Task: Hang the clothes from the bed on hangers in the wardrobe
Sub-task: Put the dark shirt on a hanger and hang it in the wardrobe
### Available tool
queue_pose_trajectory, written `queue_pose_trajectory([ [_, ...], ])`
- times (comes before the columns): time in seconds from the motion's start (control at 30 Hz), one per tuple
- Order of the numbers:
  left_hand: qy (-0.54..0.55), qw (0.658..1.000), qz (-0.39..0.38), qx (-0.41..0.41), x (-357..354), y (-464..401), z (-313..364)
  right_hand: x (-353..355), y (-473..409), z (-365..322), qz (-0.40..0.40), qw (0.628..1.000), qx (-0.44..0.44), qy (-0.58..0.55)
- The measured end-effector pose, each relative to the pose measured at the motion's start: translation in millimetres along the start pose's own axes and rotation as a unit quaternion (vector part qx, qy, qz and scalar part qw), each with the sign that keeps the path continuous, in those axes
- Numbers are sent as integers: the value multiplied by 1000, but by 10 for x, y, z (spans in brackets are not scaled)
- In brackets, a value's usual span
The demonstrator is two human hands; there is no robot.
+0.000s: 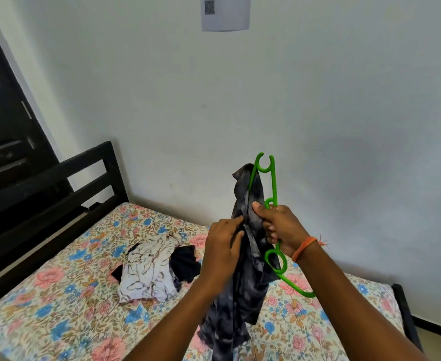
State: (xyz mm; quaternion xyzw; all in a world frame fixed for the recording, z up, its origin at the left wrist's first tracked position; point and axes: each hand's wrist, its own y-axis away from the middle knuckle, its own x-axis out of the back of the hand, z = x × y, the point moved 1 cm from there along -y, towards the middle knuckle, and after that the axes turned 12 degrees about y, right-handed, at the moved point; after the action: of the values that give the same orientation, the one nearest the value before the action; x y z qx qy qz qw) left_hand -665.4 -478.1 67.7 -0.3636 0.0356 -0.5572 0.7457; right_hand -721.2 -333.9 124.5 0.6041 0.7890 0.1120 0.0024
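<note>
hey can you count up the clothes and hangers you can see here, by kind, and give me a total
Hangers: 1, the green hanger held up in the right hand.
Garments in hand: 1, the dark grey garment, left hand on it.
Garments on the bed: at least 2, white patterned and black.
Total: 4.

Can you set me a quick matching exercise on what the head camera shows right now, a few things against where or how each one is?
Things:
1. green hanger
2. dark tie-dye garment
3. white patterned garment
4. orange wristband

Places or states:
A. lying in a heap on the floral bed sheet
B. worn on the right wrist
C. held on end in the right hand, one end pointing up
D. hanging down between the two hands, with the left hand holding its edge

Pairs: 1-C, 2-D, 3-A, 4-B
</note>
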Motion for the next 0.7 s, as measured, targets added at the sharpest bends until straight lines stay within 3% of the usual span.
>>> queue_pose_trajectory([
  [0.13, -34, 997, -5, -65, 99, -91, 12, 13, 56, 25, 6, 1000, -2, 11],
  [0.27, -35, 998, -20, -58, 138, -66, 80, 54, 72, 79, 45, 998, -3, 34],
  [0.47, 26, 986, -163, 24, 258, -128, 126, 190, 51, 156, 143, 984, -6, 106],
  [0.57, 59, 972, -217, 68, 264, -165, 141, 159, 60, 171, 137, 982, -4, 126],
  [0.7, -4, 980, -184, 69, 165, -140, 141, 126, 95, 118, 82, 995, -30, 57],
])
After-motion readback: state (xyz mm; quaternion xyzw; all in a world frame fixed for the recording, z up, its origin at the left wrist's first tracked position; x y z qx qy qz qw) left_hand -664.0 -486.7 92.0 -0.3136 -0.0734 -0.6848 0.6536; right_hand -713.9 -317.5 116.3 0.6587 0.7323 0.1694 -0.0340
